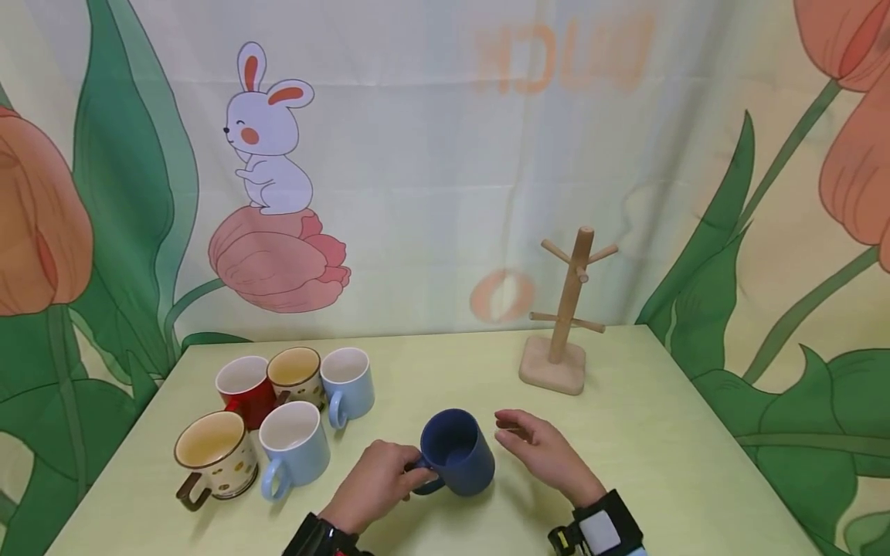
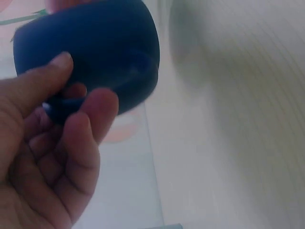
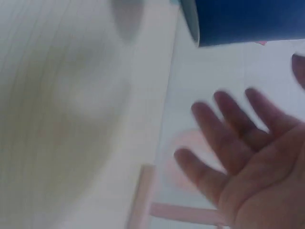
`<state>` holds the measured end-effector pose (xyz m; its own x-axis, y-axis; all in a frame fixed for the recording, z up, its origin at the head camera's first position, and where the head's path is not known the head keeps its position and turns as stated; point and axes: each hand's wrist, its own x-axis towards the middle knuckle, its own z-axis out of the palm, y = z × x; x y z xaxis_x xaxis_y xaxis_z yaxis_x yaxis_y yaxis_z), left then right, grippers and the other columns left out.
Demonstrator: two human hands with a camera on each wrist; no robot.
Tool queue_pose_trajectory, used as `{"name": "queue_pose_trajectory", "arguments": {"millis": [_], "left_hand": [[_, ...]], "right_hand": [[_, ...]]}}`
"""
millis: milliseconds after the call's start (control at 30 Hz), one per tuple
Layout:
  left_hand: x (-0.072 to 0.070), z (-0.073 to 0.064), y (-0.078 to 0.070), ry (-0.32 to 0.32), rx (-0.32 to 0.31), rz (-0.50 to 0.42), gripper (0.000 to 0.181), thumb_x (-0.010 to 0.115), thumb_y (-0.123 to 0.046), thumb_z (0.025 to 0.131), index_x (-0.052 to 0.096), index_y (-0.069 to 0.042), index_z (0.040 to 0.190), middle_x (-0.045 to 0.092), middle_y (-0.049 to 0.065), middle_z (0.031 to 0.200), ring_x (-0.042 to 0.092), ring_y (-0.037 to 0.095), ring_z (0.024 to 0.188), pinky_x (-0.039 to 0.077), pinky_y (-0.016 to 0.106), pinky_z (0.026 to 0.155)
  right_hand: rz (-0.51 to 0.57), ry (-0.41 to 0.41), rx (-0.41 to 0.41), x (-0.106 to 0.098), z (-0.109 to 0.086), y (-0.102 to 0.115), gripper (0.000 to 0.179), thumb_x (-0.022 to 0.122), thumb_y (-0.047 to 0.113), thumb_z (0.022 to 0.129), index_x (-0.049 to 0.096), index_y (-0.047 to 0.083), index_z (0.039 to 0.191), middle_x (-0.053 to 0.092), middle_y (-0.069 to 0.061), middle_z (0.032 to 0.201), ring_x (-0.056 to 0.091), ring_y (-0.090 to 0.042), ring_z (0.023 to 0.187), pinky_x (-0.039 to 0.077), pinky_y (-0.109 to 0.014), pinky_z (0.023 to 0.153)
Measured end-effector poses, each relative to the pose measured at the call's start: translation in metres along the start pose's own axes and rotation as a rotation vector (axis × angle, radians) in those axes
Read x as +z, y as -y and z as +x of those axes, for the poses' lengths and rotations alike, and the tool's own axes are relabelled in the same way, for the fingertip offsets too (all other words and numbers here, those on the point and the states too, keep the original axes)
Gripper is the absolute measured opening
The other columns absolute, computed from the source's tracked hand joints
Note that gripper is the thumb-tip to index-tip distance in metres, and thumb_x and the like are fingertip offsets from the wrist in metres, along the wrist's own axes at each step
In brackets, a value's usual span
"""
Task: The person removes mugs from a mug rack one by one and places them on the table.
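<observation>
A dark blue mug is near the front middle of the table, its mouth up and its handle toward the left. My left hand grips that handle, with thumb and fingers curled round it in the left wrist view, where the mug fills the top. To the right of the mug my right hand is held apart from it, holding nothing. Its fingers are spread and loosely bent in the right wrist view, below the mug.
On the left stand a red mug, two light blue mugs and two cream mugs with brown handles. A wooden mug tree with bare pegs is at the back right of the pale table. Behind hangs a printed curtain.
</observation>
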<state>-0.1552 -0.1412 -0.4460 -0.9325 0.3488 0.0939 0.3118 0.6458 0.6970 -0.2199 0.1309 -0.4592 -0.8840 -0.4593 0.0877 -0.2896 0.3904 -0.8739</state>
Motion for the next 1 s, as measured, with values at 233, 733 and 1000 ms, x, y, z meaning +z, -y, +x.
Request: {"name": "queue_pose_trajectory", "arguments": {"millis": [233,733,1000], "left_hand": [[-0.006,-0.005,0.001,-0.145,-0.073,0.105,0.019,0.073,-0.022,0.09,0.066,-0.016,0.073,0.055,-0.01,0.059,0.051,0.004,0.051,0.041,0.024,0.05],[-0.021,-0.014,0.01,-0.397,-0.336,0.257,0.033,0.072,-0.017,0.089,0.057,-0.012,0.06,0.048,-0.004,0.054,0.045,0.014,0.054,0.034,0.029,0.052],[-0.03,-0.022,0.018,-0.455,-0.395,0.279,0.033,0.073,-0.016,0.087,0.057,-0.011,0.058,0.047,-0.003,0.052,0.047,0.018,0.052,0.033,0.031,0.05]], "right_hand": [[-0.419,-0.156,0.059,0.002,-0.007,0.004,0.049,0.066,0.034,0.096,0.059,0.001,0.132,0.061,-0.018,0.128,0.059,-0.036,0.117,0.046,-0.052,0.095],[-0.653,-0.177,0.037,0.004,-0.012,0.001,0.053,0.072,0.033,0.091,0.06,-0.003,0.127,0.062,-0.022,0.122,0.061,-0.04,0.11,0.046,-0.055,0.091],[-0.658,-0.16,0.046,0.006,-0.011,-0.003,0.052,0.071,0.034,0.091,0.06,-0.002,0.127,0.062,-0.022,0.122,0.061,-0.039,0.111,0.046,-0.055,0.091]]}}
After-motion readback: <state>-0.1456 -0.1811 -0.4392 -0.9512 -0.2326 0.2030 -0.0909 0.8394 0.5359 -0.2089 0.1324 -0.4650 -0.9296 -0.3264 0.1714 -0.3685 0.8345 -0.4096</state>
